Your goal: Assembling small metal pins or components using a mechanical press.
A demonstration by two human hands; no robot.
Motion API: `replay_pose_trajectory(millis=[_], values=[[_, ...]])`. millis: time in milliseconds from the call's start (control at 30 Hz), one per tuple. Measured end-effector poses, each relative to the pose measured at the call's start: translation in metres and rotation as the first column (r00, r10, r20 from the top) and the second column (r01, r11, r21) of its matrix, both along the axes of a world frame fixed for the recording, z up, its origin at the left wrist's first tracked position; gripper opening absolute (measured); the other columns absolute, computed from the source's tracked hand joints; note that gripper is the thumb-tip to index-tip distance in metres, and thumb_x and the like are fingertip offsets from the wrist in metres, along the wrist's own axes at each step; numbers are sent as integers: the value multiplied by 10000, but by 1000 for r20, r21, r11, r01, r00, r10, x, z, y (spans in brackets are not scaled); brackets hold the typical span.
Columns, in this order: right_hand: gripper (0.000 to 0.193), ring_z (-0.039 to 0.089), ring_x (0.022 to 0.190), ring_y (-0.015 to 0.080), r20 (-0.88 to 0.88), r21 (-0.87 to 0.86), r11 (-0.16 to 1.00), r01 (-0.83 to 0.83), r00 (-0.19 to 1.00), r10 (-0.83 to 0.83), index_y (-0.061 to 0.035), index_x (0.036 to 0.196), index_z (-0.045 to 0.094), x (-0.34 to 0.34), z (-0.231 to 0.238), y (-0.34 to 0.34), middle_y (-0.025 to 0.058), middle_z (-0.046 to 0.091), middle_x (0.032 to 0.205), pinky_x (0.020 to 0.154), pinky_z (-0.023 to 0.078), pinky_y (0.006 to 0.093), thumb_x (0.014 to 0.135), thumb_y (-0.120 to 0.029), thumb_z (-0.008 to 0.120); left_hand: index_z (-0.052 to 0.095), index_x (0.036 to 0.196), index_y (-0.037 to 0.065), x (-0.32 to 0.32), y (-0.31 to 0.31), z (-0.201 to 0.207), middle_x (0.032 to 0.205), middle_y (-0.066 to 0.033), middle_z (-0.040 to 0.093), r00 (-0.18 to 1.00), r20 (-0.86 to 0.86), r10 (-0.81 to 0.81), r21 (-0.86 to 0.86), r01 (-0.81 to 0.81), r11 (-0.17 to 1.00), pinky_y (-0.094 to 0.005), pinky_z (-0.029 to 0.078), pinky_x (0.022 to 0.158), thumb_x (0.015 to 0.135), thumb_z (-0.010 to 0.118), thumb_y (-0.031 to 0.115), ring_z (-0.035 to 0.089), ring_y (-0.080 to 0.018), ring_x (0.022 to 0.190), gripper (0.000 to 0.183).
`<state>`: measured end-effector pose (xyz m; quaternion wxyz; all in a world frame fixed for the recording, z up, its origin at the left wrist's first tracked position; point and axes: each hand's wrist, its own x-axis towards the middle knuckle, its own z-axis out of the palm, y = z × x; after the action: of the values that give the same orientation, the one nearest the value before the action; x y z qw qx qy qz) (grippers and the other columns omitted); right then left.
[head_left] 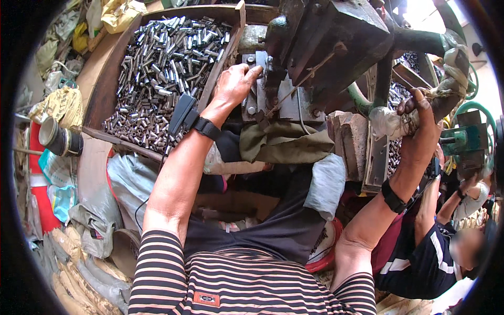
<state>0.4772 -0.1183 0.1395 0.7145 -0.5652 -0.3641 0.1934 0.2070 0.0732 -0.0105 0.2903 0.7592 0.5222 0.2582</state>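
Observation:
My left hand [234, 86] rests at the metal die block [252, 102] of a hand press [336, 39]. Its thumb and fingertips come together at the block's upper end, and whatever they pinch is too small or hidden to make out. On the right, my right hand [420, 115] is closed round the press's lever handle [386, 123], whose end is wrapped in plastic and cloth. Left of the press, a wooden tray [113, 137] is heaped with short metal tubes [173, 58]. A green cloth [283, 143] drapes below the die.
Stacked wooden blocks [349, 144] stand right of the cloth. More metal pieces [396, 97] lie behind the lever. At the far right another person [425, 262] works at a green machine [464, 136]. Bags and a cylindrical container [60, 137] crowd the left side.

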Motion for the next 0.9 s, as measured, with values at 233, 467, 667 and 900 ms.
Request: replay_pose_trajectory(millis=[233, 467, 667, 900], values=[[234, 558, 641, 165, -15, -47, 998, 33, 999, -34, 56, 970, 587, 1, 3, 0, 66, 545, 718, 585, 455, 266, 835, -131, 629, 574, 974, 13, -3, 0, 7, 872, -55, 621, 673, 714, 195, -494, 286, 821, -274, 536, 626, 922, 551, 232, 639, -153, 749, 226], [258, 542, 663, 166, -2, -31, 999, 16, 1000, -16, 75, 965, 594, 4, 2, 1, 69, 526, 721, 617, 437, 266, 850, -156, 613, 582, 978, -41, 19, 0, -18, 808, -95, 639, 586, 764, 270, -453, 189, 871, -253, 519, 550, 892, 578, 155, 651, -160, 628, 214], [277, 497, 672, 158, -12, 18, 1000, 5, 1000, -5, 95, 968, 596, 7, -6, 4, 61, 500, 732, 637, 425, 270, 857, -159, 602, 642, 840, -26, 33, -8, -21, 691, -20, 592, 766, 592, 249, -314, -66, 947, -258, 413, 538, 892, 609, 302, 525, -83, 605, 334], [208, 576, 615, 165, -86, 235, 945, 226, 974, -211, 33, 922, 553, -14, -59, 19, 69, 545, 689, 603, 482, 274, 781, -76, 660, 636, 874, 0, 40, -7, -29, 698, -157, 603, 942, 281, 184, -6, -190, 982, -378, 444, 645, 917, 518, 321, 550, -209, 636, 345]])
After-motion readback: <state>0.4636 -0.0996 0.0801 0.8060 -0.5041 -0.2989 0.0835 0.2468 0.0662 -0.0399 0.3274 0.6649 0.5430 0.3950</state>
